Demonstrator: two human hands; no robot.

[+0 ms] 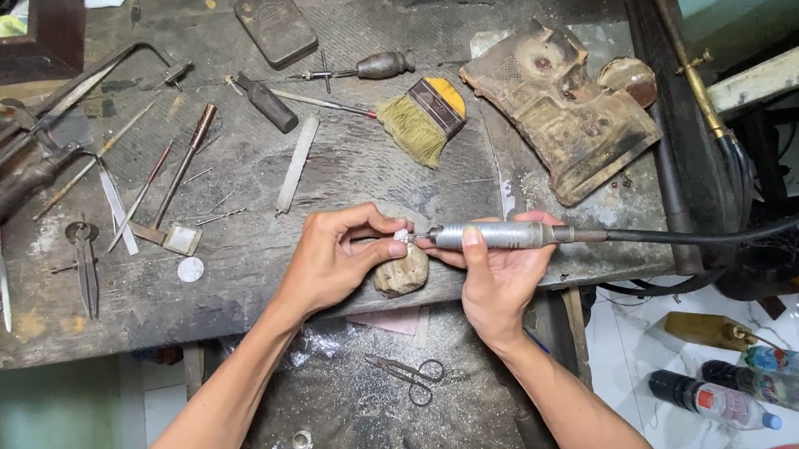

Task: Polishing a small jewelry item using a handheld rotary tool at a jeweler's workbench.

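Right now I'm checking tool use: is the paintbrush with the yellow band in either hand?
No, the paintbrush lies on the bench above the hands; the right hand holds a metal rotary handpiece.

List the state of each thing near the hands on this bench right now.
Left hand: pinching a small shiny piece.
Right hand: gripping the rotary handpiece, tip at the piece.
Scissors: lying on the lower tray, slightly open.
Brush: lying flat, unused.

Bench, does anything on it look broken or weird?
Yes. The brown slab at the bench's back right looks damaged: chipped, pitted, with ragged edges. The brush beside it has splayed bristles. Otherwise nothing is spilled; the left hand pinches a small shiny piece against the right hand's rotary tool.
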